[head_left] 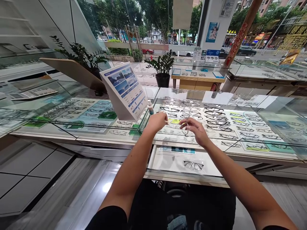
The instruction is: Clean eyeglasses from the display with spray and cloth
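My right hand point(195, 129) is closed, its fingers pinching a pair of thin-framed eyeglasses point(186, 112) held on edge above the glass counter. The frame's outline is faint against the glasses on display below it. To the left, my left hand point(158, 122) is closed with its fingers bent, and a thin pale thing shows at its fingertips, too small to name. Just behind the left hand stands a small white spray bottle point(150, 108). A dark-framed pair of eyeglasses point(193, 165) lies in the pulled-out white drawer point(163, 163) below my hands.
Under the glass counter top point(240, 95) lie rows of display eyeglasses point(217, 116). A white desk calendar point(127, 91) stands at the left, with a round-edged mirror or board point(72, 74) beyond it. A potted plant point(162, 68) stands behind the counter.
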A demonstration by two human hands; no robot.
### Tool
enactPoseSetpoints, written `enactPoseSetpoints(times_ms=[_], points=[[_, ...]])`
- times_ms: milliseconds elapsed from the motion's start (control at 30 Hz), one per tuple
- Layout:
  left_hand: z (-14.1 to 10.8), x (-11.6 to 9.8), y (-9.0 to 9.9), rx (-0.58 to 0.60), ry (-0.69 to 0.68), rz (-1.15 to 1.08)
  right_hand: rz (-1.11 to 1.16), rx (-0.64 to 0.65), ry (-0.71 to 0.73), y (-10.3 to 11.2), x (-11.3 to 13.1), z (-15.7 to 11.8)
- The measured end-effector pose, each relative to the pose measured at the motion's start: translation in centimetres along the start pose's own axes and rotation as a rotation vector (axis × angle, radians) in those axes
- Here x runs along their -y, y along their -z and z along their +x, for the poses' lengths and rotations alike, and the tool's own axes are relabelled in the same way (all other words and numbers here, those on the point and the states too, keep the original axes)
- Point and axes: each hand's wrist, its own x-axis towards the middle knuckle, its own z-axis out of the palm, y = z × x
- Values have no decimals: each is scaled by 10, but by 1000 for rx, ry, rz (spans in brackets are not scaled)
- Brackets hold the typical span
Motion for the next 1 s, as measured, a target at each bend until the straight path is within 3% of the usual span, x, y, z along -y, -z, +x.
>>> enactPoseSetpoints(times_ms=[167,267,400,600,767,1000], points=[[0,-4,2,-113,-21,-226,-20,-8,-4,2,1,1],[3,-6,-1,-208,-115,-544,-40,-15,-3,3,1,1],[9,-12,-9,-240,-224,-966,-45,-33,18,4,1,2],[9,-25,-14,-195,-254,-1356,-56,-71,50,5,3,2],[6,-37,-16,-43,-84,-1603,-66,-101,57,6,4,2],[0,-49,-15,48,-36,-1690,-76,-127,62,6,7,2]])
